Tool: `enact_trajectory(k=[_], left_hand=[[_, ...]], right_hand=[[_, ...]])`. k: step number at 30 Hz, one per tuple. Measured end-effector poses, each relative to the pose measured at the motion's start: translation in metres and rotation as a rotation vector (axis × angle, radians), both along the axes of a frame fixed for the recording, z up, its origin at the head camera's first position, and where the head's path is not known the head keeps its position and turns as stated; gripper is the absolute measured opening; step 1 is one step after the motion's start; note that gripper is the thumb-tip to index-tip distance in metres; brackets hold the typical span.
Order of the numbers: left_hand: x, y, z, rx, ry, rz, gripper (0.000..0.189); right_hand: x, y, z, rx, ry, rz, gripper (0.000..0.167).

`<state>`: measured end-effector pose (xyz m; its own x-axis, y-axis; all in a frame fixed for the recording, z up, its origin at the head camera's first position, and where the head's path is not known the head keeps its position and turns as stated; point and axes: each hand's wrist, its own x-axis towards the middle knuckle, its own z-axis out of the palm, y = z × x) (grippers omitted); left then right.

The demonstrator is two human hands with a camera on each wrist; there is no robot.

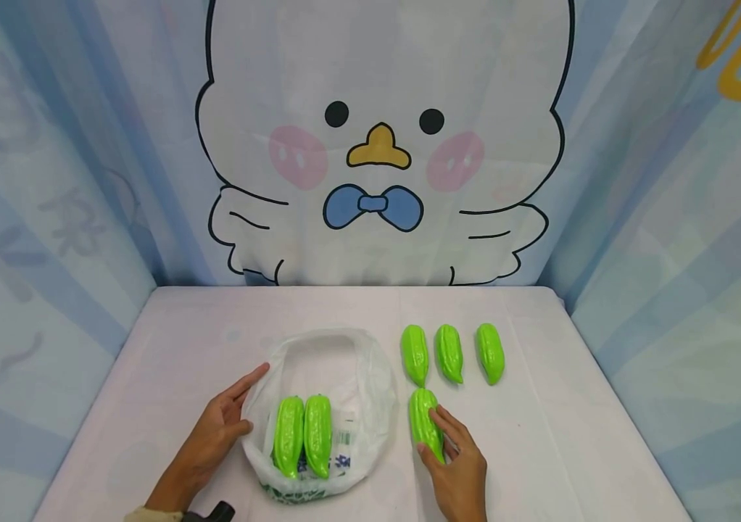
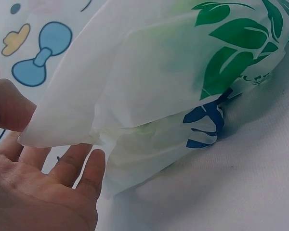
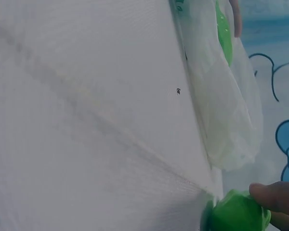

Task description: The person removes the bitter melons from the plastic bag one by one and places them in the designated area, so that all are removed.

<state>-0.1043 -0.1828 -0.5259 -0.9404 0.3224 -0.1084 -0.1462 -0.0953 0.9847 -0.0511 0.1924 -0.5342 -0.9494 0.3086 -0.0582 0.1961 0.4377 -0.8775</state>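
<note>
A white plastic bag (image 1: pixel 380 406) stands with its mouth wide on the table, and two shiny green toy bitter melons (image 1: pixel 288 435) lie side by side in it. My left hand (image 1: pixel 217 428) holds the bag's left rim; in the left wrist view the rim passes between thumb and fingers (image 2: pixel 70 166). To the right of the bag, my right hand (image 1: pixel 458 464) grips another bitter melon (image 1: pixel 424 420) between thumb and fingers. That melon (image 3: pixel 236 214) shows only partly at the bottom of the right wrist view.
Behind the right hand, three more bitter melons (image 1: pixel 449 353) lie in a row on the white-covered table (image 1: pixel 566 435). A printed curtain (image 1: pixel 377 254) with a cartoon bird closes off the back, and curtains hang along both sides.
</note>
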Motion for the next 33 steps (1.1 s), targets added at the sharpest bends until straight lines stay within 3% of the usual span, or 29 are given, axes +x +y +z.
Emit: enact_trajectory(k=[13,22,27,33], left_hand=[[-0.001,0.000,0.000,-0.004,-0.018,-0.005,0.101],[-0.001,0.000,0.000,0.009,-0.008,-0.001,0.101],[0.000,0.001,0.001,-0.006,-0.018,0.005,0.101],[0.000,0.001,0.001,-0.008,-0.011,0.004,0.101]], right_hand=[[-0.002,0.000,-0.001,0.048,0.028,-0.015,0.068],[0.000,-0.004,0.003,0.150,0.201,-0.057,0.070],[-0.002,-0.014,0.008,0.132,0.286,-0.031,0.069],[-0.003,-0.035,0.016,0.061,0.309,0.019,0.072]])
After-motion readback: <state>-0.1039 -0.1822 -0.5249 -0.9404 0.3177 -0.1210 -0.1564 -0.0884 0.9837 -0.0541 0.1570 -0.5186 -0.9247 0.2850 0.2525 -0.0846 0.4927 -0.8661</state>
